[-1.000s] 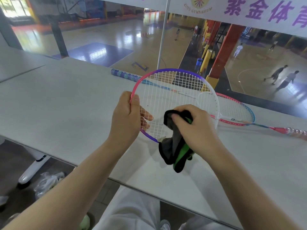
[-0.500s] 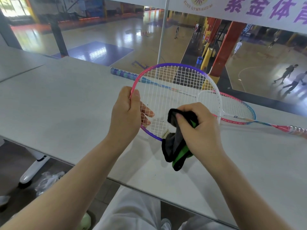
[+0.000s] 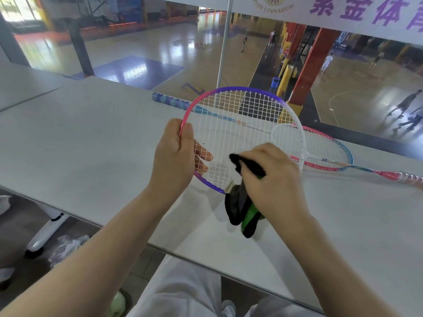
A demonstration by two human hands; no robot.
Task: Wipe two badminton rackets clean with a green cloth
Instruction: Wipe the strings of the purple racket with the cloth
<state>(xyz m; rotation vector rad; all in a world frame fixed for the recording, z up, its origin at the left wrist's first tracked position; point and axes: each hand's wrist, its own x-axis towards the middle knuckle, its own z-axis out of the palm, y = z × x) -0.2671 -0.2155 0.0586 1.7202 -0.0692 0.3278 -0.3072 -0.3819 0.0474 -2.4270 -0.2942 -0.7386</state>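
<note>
My left hand (image 3: 175, 156) grips the left rim of a pink-and-purple racket (image 3: 240, 124), holding its white-strung head up off the table. My right hand (image 3: 273, 177) holds a bunched green-and-black cloth (image 3: 243, 209) against the lower right of the strings and frame. A second racket (image 3: 329, 154), pink and blue, lies flat on the grey table (image 3: 91, 143) behind, its pink-wrapped handle (image 3: 405, 178) pointing right. A blue-wrapped handle (image 3: 170, 101) lies on the table at the back, behind the raised racket head.
The table's far edge borders a glass wall over a gym court with people below. Under the near edge are my white trousers (image 3: 183, 289), a white table foot (image 3: 43, 236) and a plastic bag (image 3: 66, 247) on the floor.
The raised racket head has been tilted up a little higher. My right hand has slid the cloth slightly right along the lower strings. The flat racket has not moved.
</note>
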